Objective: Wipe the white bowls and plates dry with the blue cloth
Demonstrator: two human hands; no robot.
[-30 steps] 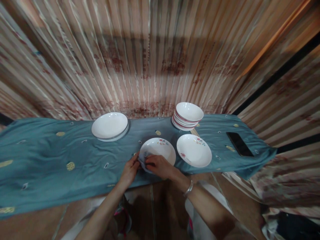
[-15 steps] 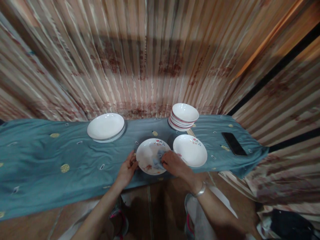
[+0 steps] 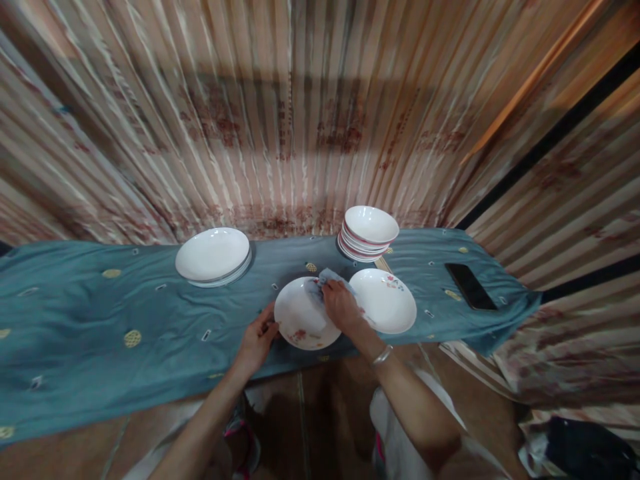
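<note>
A white plate with a floral pattern (image 3: 303, 317) lies on the cloth-covered table in front of me. My left hand (image 3: 260, 333) grips its left rim, fingers curled at the edge. In my right hand (image 3: 343, 307) is a bunched light-blue cloth (image 3: 327, 277), pressed on the plate's upper right rim. Part of the plate's right side is hidden by that hand. Just to the right, a second floral plate (image 3: 385, 303) lies flat, its left edge partly behind my right hand.
At the back left is a stack of white plates (image 3: 213, 257). A stack of red-rimmed bowls (image 3: 370, 230) stands at the back right. A black phone (image 3: 470, 287) lies on the patterned teal tablecloth (image 3: 90, 320). Striped curtains (image 3: 300, 133) hang behind.
My right hand has moved the cloth up and away from me, from the plate's middle right to its upper right rim. My left hand stays at the left rim.
</note>
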